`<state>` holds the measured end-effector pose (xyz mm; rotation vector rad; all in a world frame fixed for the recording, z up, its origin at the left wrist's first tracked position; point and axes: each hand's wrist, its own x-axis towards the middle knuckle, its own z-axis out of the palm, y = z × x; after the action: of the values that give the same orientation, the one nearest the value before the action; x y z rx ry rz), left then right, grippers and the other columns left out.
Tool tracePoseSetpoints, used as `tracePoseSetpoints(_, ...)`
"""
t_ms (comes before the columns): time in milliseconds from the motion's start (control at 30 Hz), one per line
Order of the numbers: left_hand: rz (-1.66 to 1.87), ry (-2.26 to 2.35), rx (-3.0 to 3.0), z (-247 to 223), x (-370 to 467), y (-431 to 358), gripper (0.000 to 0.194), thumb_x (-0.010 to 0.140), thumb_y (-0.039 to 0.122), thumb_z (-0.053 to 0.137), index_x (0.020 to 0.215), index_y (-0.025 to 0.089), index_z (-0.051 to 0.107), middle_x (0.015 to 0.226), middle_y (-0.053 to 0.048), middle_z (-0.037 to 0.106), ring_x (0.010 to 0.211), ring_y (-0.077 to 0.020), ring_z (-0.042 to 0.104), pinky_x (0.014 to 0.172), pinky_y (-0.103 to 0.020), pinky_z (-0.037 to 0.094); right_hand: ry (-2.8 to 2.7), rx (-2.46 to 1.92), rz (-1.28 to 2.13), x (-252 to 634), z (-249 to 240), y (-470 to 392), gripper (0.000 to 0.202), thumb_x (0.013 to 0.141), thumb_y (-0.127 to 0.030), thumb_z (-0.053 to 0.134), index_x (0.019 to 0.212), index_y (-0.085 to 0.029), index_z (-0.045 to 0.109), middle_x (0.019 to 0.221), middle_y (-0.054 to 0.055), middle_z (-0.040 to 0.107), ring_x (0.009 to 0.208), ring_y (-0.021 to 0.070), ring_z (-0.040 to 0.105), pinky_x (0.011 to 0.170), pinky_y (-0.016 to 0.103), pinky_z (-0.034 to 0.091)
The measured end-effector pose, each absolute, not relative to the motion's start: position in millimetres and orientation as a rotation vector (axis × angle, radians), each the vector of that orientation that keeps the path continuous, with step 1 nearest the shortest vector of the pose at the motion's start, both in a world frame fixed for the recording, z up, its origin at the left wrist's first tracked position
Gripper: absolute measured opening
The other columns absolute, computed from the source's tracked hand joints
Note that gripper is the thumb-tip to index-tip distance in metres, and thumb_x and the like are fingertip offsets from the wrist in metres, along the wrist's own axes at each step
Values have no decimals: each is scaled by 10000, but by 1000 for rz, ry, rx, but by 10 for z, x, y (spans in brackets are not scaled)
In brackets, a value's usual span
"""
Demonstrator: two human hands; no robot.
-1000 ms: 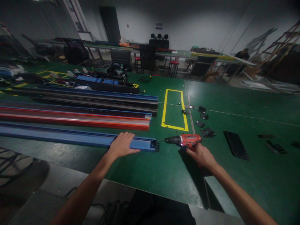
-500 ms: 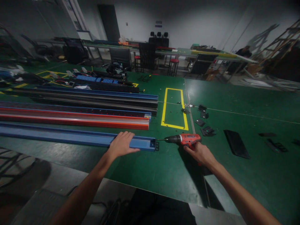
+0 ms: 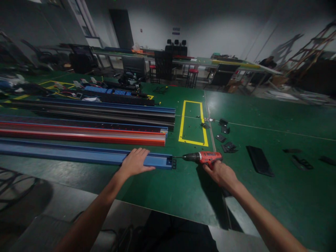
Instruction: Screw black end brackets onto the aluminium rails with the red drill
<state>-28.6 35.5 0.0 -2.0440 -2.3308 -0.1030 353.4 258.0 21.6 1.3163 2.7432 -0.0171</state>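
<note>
A long blue rail (image 3: 91,155) lies across the left of the green table, a small black end piece (image 3: 174,163) at its right end. My left hand (image 3: 135,162) is wrapped over the rail near that end, thumb along its front side. In my right hand (image 3: 222,174) is a red and black power drill (image 3: 208,157), gripped by its handle and pointing left. The drill's long thin bit (image 3: 179,157) reaches the rail's end at the black piece; whether it touches a screw cannot be made out.
Behind the blue rail lie a red rail (image 3: 105,134) and dark rails (image 3: 118,113). A yellow tape rectangle (image 3: 180,120) marks the green table (image 3: 162,196). Small black parts (image 3: 229,147) and a black flat piece (image 3: 259,160) lie right. Chairs and a person are farther back.
The view has shifted slightly. My right hand and the drill have moved a little left relative to the rail, the bit nearer its end. My left hand keeps its hold.
</note>
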Motion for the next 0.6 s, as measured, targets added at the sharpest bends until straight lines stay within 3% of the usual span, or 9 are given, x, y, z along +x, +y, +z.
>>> tracePoseSetpoints(233, -404, -2361, -2082, -5, -346, 317, 862, 821, 809, 684, 1405, 179, 613, 1370, -173, 690, 1276, -375, 612, 1085, -519, 451, 2709, 1344, 70, 3513, 250, 2512, 618, 1014, -648, 409, 982, -111, 714, 924, 238, 747, 909, 367, 734, 838, 457, 507)
tracePoseSetpoints(367, -773, -2264, -2035, 85, -368, 259, 686, 956, 647, 613, 1470, 197, 552, 1438, -161, 646, 1339, -344, 578, 1136, -535, 439, 2699, 1402, 30, 3505, 230, 2473, 701, 1010, -669, 380, 1070, -47, 698, 956, 269, 739, 935, 396, 727, 811, 459, 509)
tracePoseSetpoints(500, -1085, -2059, -1876, 505, 151, 72, 345, 1045, 398, 548, 1340, 241, 637, 1237, -108, 732, 1183, -288, 655, 1066, -499, 503, 2630, 1503, -84, 3480, 244, 2442, 738, 1023, -683, 370, 1136, -17, 666, 1005, 272, 739, 999, 400, 727, 833, 440, 510)
tracePoseSetpoints(600, -1327, -1946, -2088, 921, 894, -297, 414, 1044, 253, 514, 1452, 307, 556, 1090, -61, 754, 1060, -229, 700, 932, -403, 593, 2573, 1553, -155, 3459, 275, 2427, 725, 1026, -683, 395, 1171, -19, 647, 1061, 270, 737, 1034, 387, 727, 854, 423, 507)
